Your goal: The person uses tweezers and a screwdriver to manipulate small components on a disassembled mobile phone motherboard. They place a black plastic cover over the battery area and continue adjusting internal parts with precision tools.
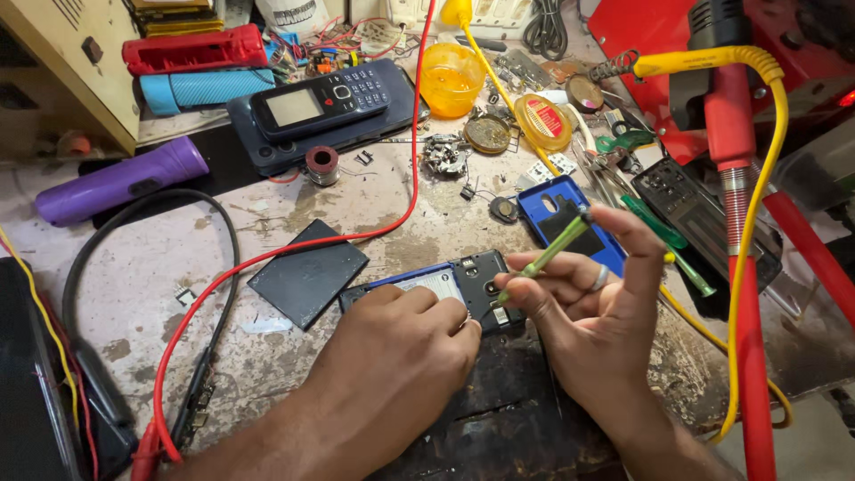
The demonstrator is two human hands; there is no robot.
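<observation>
Left hand [392, 352] hides the opened phone [463, 278] — mostly.

One head-worn camera looks steeply down, close over the cluttered workbench [356, 205]; no second view.

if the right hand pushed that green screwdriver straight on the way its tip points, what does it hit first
Probably the opened blue phone under the left hand: the right hand aims the green screwdriver down-left at its dark upper end.
</observation>
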